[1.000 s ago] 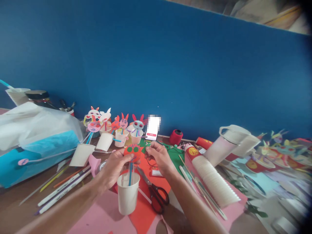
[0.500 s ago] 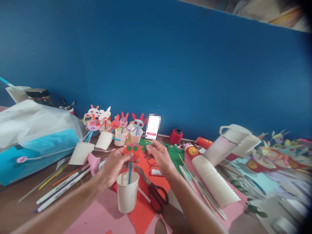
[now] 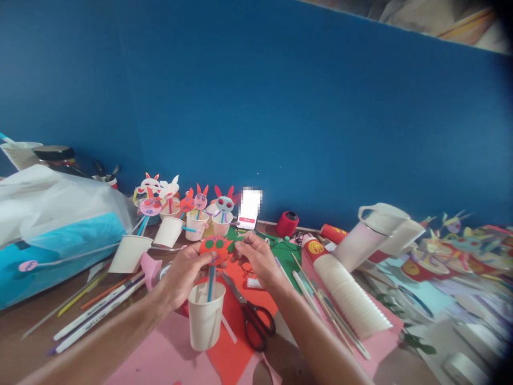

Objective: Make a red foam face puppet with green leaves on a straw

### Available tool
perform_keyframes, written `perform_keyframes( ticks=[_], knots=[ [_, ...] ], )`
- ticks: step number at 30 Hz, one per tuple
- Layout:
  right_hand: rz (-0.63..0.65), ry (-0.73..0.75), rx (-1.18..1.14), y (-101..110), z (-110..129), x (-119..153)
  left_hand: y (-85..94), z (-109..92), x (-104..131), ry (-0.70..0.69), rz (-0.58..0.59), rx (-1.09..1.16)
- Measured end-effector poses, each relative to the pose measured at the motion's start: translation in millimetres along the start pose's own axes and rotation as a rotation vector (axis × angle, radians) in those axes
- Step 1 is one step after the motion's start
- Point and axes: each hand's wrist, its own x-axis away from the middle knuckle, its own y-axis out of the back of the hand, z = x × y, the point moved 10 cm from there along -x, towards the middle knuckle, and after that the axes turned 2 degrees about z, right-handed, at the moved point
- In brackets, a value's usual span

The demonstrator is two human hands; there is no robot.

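My left hand (image 3: 186,270) is closed on an orange paper face (image 3: 214,252) with green round eyes and spiky lashes, thumb on its front. Below the face, a blue straw (image 3: 210,286) runs down into an upright white paper cup (image 3: 206,321). In my right hand (image 3: 256,259) a small green paper piece (image 3: 231,246) is pinched, close against the right edge of the face; I cannot tell whether they touch. Black-handled scissors (image 3: 256,321) lie open on orange paper (image 3: 228,358) right of the cup.
Cups with paper animal faces (image 3: 196,224) stand behind my hands. White markers (image 3: 98,315) lie left, near a blue bag (image 3: 88,240). On the right are stacked paper cups (image 3: 348,289), sticks (image 3: 320,299) and a white pitcher (image 3: 371,230). A phone (image 3: 249,208) leans on the blue wall.
The green paper piece has come closer to the right edge of the orange face, along with my right fingers. The whole view has shifted slightly.
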Motion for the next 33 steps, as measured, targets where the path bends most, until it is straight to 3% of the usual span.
perform_keyframes(
  ticks=[33],
  knots=[
    [-0.002, -0.005, 0.023, -1.4, 6.2, 1.5, 1.7, 3.7, -2.0, 0.014, -0.014, 0.023]
  ],
)
